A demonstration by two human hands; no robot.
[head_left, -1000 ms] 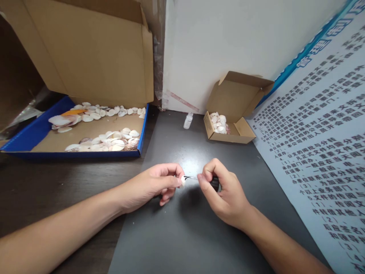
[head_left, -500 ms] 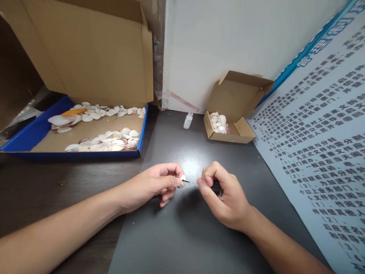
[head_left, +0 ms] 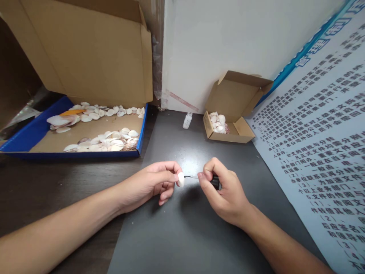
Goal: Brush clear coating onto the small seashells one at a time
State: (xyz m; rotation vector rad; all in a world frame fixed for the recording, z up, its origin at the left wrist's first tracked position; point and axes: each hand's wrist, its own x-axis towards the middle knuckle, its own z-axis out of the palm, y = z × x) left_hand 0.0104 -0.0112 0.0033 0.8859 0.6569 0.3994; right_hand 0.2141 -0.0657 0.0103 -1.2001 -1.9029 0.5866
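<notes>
Pinched between the thumb and fingers of my left hand (head_left: 162,180) is a small white shell (head_left: 181,179), held above the dark grey mat (head_left: 159,239). To its right my right hand (head_left: 224,190) is closed around a black cap (head_left: 215,182) with a thin brush (head_left: 191,177) sticking out to the left. The brush's tip is at the shell's right edge; whether it touches cannot be made out. A small clear bottle (head_left: 187,121) with a white label stands at the back of the mat, its top uncapped.
The blue-edged box (head_left: 94,155) at the left holds many shells (head_left: 115,141) in two groups. A small open cardboard box (head_left: 228,137) with shells stands at the back right. A white wall and a printed poster (head_left: 319,152) border the mat.
The brush tip has shifted from the front of the shell to its right edge. The shell has turned, showing more of its white face. My right hand has moved slightly right.
</notes>
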